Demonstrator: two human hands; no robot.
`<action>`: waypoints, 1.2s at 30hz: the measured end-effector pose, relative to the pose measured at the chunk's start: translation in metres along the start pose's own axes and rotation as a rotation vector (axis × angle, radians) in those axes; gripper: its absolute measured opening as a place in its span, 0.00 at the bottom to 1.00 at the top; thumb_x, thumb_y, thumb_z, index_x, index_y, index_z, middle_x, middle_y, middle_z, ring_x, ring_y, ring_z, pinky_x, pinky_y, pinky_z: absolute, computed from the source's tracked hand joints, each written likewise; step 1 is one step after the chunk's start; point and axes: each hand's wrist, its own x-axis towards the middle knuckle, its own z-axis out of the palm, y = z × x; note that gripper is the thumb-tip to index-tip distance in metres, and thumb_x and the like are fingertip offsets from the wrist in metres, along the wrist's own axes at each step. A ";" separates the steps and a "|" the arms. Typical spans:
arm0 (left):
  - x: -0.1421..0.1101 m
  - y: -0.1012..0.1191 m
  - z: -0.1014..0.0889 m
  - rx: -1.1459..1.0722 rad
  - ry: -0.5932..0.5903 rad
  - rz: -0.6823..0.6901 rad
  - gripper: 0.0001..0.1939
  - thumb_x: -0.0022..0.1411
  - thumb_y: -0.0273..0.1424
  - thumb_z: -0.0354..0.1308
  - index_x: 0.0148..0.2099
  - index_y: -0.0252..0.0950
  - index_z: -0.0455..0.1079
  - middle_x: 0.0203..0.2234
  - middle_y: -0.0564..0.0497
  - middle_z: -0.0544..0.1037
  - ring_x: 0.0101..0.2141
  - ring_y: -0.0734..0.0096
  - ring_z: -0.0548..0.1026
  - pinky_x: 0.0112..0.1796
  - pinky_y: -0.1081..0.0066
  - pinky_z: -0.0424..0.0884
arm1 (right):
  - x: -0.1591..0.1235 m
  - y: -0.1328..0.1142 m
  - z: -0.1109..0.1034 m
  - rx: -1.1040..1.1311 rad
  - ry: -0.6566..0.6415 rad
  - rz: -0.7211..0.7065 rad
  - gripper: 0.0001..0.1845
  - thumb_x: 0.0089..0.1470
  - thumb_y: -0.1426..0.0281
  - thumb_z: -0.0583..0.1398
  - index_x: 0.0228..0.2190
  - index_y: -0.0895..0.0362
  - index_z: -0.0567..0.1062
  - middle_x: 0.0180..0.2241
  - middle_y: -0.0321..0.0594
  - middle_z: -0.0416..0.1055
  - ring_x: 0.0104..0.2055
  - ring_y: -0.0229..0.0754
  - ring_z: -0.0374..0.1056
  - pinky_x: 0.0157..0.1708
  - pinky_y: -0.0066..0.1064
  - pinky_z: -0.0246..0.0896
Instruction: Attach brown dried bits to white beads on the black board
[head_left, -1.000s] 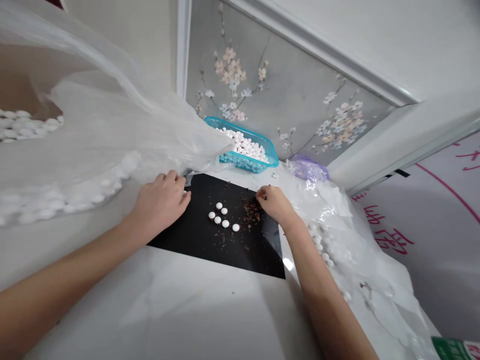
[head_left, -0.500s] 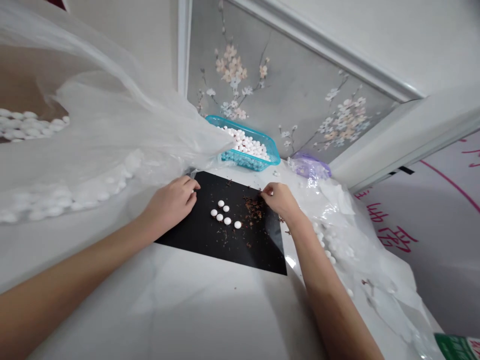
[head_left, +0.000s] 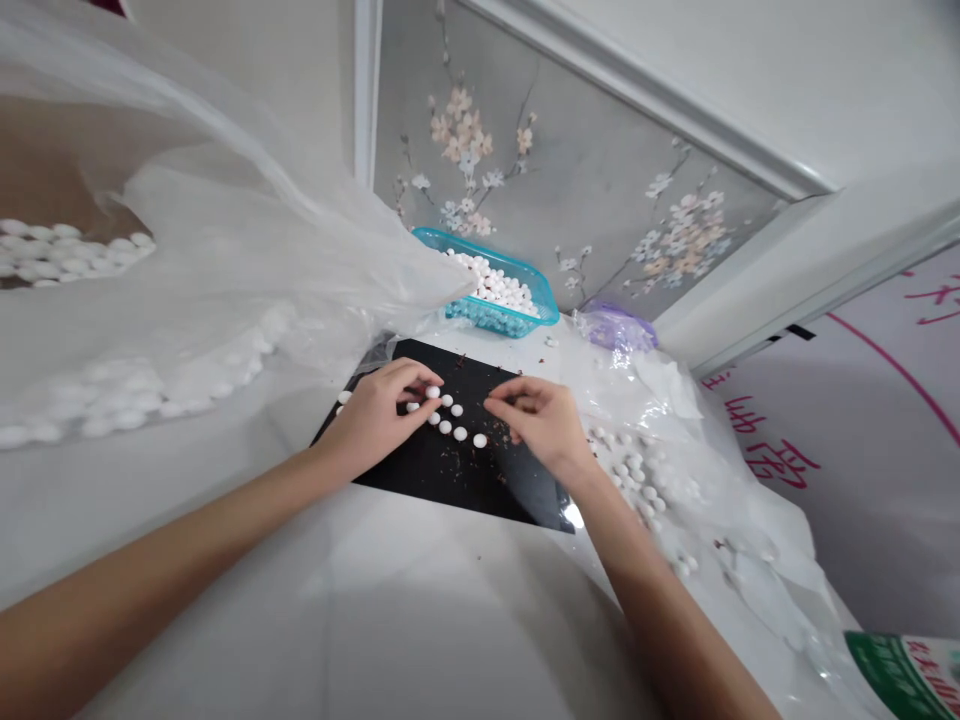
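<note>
Your bare forearms come in from 7 and 5 o'clock over the glossy white tabletop [head_left: 390,620] and meet at the flat black rectangular mat [head_left: 480,482] lying on it. Your left hand [head_left: 375,415] rests on the mat's 9 o'clock side with its fingers curled, and its thumb and forefinger pinch one small white round tablet [head_left: 432,392] at the 12 o'clock end of the row. The loose white tablets [head_left: 459,432] lie on the mat in a short slanting row between your hands, running toward 4 o'clock, close together. Your right hand [head_left: 541,420] sits at the mat's 3 o'clock side, fingers bent and drawn together toward the thumb; you cannot tell from here whether anything is held in them. Dark brown crumbs [head_left: 454,460] speckle the mat near the row.

At 3 to 4 o'clock of your right wrist, crumpled clear plastic sheeting [head_left: 705,480] covers more white tablets. At 9 o'clock, a large translucent white plastic bag [head_left: 225,260] billows above the table, with tablets showing through it. At 12 o'clock, beyond the mat, stands a turquoise perforated plastic basket [head_left: 517,322] heaped with white tablets, beside a small purple plastic bag [head_left: 615,325], both against a grey panel painted with blossoms [head_left: 585,180].
</note>
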 end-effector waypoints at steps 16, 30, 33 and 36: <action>-0.020 0.014 0.032 -0.533 -0.392 -0.399 0.11 0.49 0.34 0.64 0.34 0.34 0.71 0.31 0.51 0.76 0.35 0.71 0.74 0.39 0.70 0.70 | -0.059 0.014 0.011 -0.195 0.267 -0.401 0.06 0.53 0.75 0.59 0.35 0.56 0.74 0.31 0.35 0.72 0.18 0.29 0.59 0.18 0.21 0.60; -0.019 0.011 0.029 -0.571 -0.421 -0.475 0.09 0.51 0.36 0.64 0.36 0.39 0.76 0.32 0.54 0.79 0.35 0.75 0.74 0.38 0.77 0.69 | -0.063 0.018 0.012 -0.453 0.232 -0.700 0.10 0.55 0.81 0.55 0.35 0.56 0.71 0.32 0.35 0.72 0.24 0.32 0.65 0.27 0.20 0.66; -0.018 0.012 0.029 -0.579 -0.426 -0.482 0.08 0.52 0.35 0.63 0.36 0.40 0.76 0.31 0.54 0.79 0.35 0.76 0.75 0.38 0.78 0.69 | -0.063 0.019 0.012 -0.454 0.219 -0.694 0.11 0.56 0.82 0.55 0.36 0.56 0.71 0.32 0.35 0.72 0.25 0.32 0.66 0.27 0.21 0.66; -0.018 0.012 0.028 -0.570 -0.428 -0.493 0.08 0.52 0.34 0.63 0.37 0.40 0.76 0.31 0.54 0.79 0.34 0.77 0.75 0.36 0.80 0.69 | -0.062 0.019 0.012 -0.449 0.197 -0.691 0.11 0.57 0.81 0.54 0.36 0.55 0.71 0.31 0.35 0.72 0.25 0.33 0.66 0.27 0.22 0.66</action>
